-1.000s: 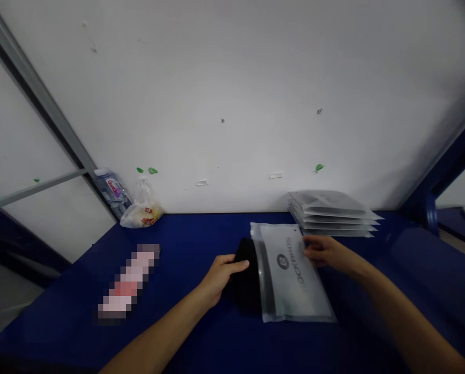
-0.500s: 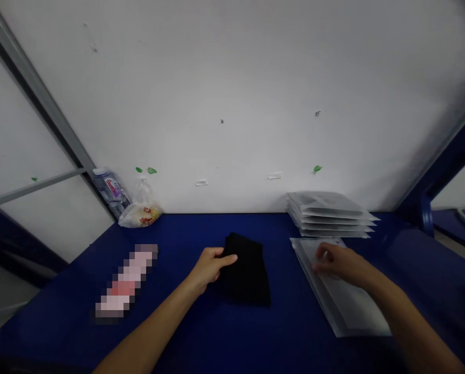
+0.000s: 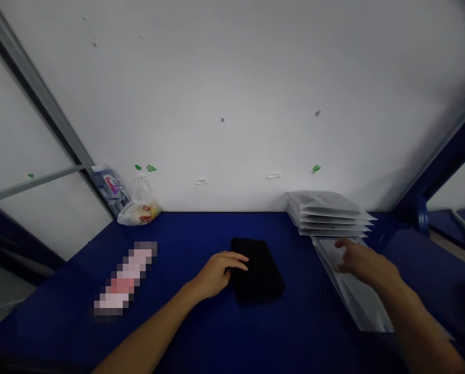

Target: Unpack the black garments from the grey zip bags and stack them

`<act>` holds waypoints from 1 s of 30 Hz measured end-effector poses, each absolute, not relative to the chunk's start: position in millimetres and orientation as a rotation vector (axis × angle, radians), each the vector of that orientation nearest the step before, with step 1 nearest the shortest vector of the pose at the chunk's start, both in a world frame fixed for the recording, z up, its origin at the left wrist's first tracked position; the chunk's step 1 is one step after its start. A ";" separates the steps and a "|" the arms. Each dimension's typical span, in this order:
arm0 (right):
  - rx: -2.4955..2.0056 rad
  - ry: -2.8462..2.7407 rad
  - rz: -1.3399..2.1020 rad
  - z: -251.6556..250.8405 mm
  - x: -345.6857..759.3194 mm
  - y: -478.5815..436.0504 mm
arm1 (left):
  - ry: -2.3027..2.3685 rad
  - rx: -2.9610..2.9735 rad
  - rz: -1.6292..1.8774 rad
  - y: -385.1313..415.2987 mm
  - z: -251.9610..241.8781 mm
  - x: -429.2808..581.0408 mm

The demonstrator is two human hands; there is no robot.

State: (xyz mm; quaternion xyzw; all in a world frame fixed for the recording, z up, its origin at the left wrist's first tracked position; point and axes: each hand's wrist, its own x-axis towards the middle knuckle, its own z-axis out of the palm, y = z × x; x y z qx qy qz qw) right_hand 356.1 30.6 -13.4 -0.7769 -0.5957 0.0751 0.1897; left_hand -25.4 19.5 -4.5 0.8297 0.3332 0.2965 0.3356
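Fingers of the left hand [image 3: 218, 274] lie loose on top of the black folded cloth [image 3: 258, 275], near its left edge, maybe so it does not slide. The cloth sits on the blue table [image 3: 193, 234] between the two hands, where both can get to it. Over on the right, the right hand [image 3: 339, 255] has finger and thumb spread apart over a cloudy bag [image 3: 359, 298], not pinching it; I cannot tell if they touch. More bags [image 3: 328, 203] lie piled by the wall [image 3: 255, 104], perhaps to be handy
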 end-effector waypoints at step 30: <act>-1.460 -1.445 0.980 -4.0 199.9 -1.0 | 1.145 1.657 1.318 12.4 -5.1 -7.6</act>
